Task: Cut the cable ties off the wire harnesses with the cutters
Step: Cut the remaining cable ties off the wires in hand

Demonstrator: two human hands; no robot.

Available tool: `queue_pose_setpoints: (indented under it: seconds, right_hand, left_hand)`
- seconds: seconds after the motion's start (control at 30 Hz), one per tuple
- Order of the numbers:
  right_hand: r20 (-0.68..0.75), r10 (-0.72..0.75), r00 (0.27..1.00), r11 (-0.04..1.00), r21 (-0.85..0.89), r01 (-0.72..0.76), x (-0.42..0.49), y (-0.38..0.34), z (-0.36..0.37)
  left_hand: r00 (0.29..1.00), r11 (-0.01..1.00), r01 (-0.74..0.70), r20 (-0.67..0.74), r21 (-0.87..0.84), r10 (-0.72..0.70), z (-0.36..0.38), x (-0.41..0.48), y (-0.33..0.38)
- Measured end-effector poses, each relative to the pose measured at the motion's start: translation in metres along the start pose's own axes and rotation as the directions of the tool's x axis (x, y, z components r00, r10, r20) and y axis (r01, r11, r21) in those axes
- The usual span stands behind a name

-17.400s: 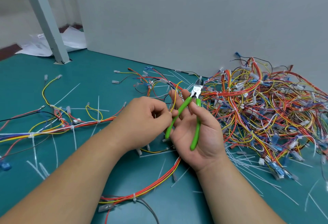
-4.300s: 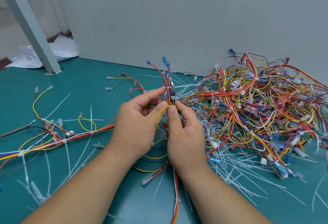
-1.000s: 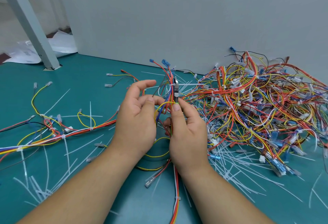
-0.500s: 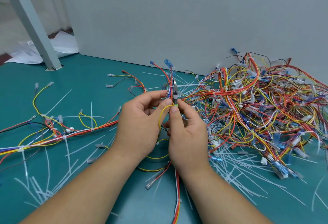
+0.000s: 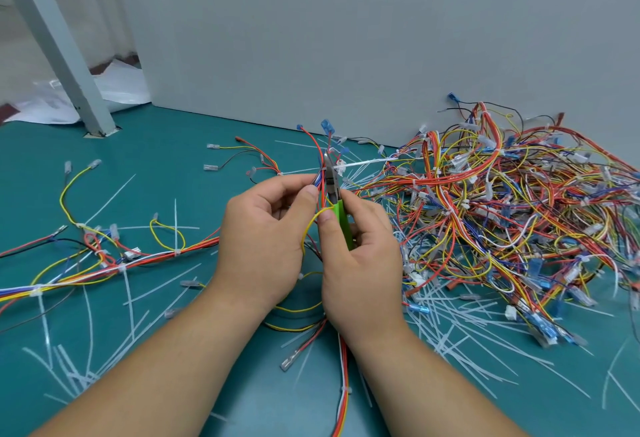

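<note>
Pinching a wire harness (image 5: pixel 320 159) in the left hand (image 5: pixel 263 239) grip, just left of the big wire pile (image 5: pixel 502 211). Squeezing green cutters (image 5: pixel 341 220) in the right hand (image 5: pixel 363 263) grip, at its cable tie (image 5: pixel 363 163).

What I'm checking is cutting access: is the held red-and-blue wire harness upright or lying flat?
Upright: the red-and-blue wire harness rises from the left hand to a blue connector, with the green-handled cutters alongside.

green cutters (image 5: pixel 341 220), teal table (image 5: pixel 156 166), white cable ties (image 5: pixel 367 162)
</note>
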State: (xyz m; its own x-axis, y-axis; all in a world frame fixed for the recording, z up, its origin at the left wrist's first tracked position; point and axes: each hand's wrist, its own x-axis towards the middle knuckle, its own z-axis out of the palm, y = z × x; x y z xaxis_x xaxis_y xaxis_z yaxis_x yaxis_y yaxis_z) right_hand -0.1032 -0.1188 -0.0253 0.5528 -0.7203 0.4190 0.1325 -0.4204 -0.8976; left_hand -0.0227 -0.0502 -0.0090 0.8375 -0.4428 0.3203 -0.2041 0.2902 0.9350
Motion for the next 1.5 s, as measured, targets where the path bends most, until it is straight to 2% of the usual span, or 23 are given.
queue_pose_setpoints:
  seconds: [0.37, 0.67, 1.5]
  right_hand:
    - [0.013, -0.012, 1.000, 1.000, -0.029, 0.012, -0.0005, 0.0004, -0.0016]
    - [-0.012, -0.045, 0.999, 0.999, -0.025, 0.045, -0.0023, 0.0000, 0.0006]
    - [0.002, -0.014, 1.000, 1.000, -0.026, 0.014, 0.0003, 0.0017, 0.0013]
  left_hand:
    - [1.000, 1.000, 0.005, -0.007, -0.025, -0.005, 0.0013, -0.0005, 0.0018]
    - [0.998, 0.998, -0.057, 0.006, 0.027, 0.057, 0.0008, -0.0018, 0.0056]
    - [1.000, 1.000, -0.006, 0.016, 0.002, 0.006, 0.0015, -0.0007, 0.0003]
